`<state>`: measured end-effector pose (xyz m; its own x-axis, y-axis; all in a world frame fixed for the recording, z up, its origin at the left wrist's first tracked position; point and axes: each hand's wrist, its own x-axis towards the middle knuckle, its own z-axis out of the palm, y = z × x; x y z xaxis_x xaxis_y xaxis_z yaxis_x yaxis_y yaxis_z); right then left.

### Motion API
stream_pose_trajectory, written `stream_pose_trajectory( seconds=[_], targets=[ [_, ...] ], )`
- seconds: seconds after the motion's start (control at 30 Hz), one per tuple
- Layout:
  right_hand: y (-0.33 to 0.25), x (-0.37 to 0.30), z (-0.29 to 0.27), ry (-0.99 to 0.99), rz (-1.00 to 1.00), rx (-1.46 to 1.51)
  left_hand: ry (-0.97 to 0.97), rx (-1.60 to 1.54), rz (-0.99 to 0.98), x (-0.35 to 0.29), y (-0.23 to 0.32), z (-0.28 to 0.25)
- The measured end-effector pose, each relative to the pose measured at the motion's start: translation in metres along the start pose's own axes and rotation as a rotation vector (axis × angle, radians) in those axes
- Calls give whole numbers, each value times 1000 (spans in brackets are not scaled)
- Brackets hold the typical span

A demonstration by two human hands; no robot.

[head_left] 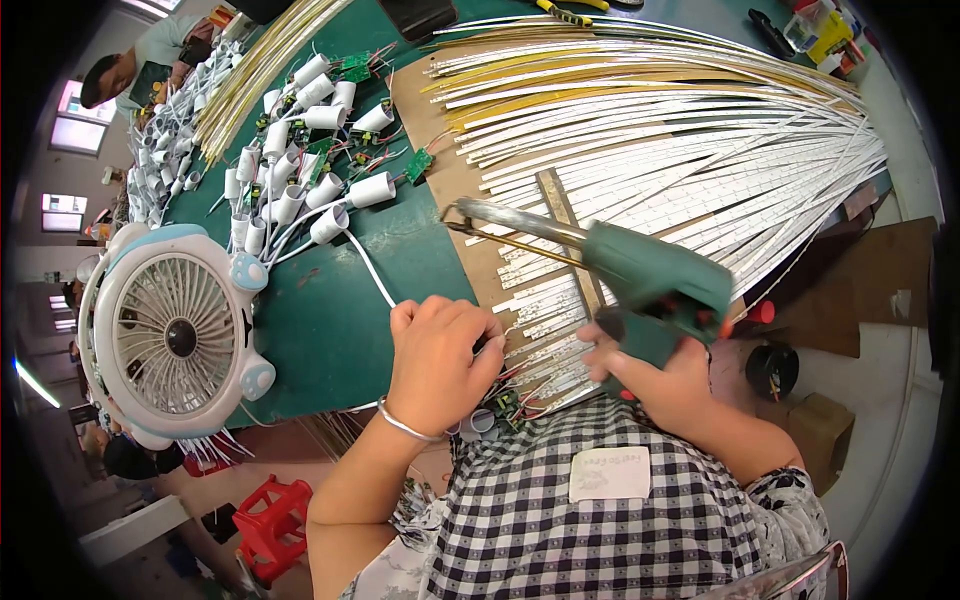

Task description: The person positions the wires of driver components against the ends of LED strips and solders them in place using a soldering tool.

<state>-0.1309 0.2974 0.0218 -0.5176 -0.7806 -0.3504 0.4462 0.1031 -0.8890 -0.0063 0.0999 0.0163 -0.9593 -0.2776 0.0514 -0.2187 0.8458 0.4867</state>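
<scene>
My right hand [665,385] is wrapped round the handle of a green soldering gun [660,270], whose metal tip and curved solder guide point left over the strips. The gun and hand are slightly blurred. My left hand [440,355] is closed at the table's front edge, where a white cable [370,265] runs into it from a white plastic cap [330,224]. Its fingertips are partly hidden. Between and beyond my hands, white LED strips [640,180] lie fanned out on a brown board [480,250]. A flat metal bar [570,240] lies across them.
Left on the green table [340,350] stands a white and blue fan [180,335]. Behind it are piled caps with small green circuit boards [418,166]. Yellow-handled pliers [565,12] lie at the far edge. A red stool [272,525] stands lower left; another person [150,65] sits far left.
</scene>
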Motion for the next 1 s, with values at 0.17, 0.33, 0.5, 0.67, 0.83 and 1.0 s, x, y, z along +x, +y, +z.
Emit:
stream_pose_trajectory(
  seconds=[0.17,0.33,0.5,0.67,0.83,1.0],
  targets=[
    [4,-37,-37,101,10,-98,-60,55,-17,8,2,4],
    [20,-67,-58,86,-98,-262,-42,55,15,14,0,6],
    [57,-80,-90,18,-330,-981,61,58,-9,9,0,12],
    [42,-73,-81,3,-255,-738,50,22,-19,5,-1,9],
    [52,-80,-86,-2,-312,-923,88,52,-31,8,1,7],
    [39,-68,-72,115,-320,-834,171,107,213,9,4,7]
  ],
)
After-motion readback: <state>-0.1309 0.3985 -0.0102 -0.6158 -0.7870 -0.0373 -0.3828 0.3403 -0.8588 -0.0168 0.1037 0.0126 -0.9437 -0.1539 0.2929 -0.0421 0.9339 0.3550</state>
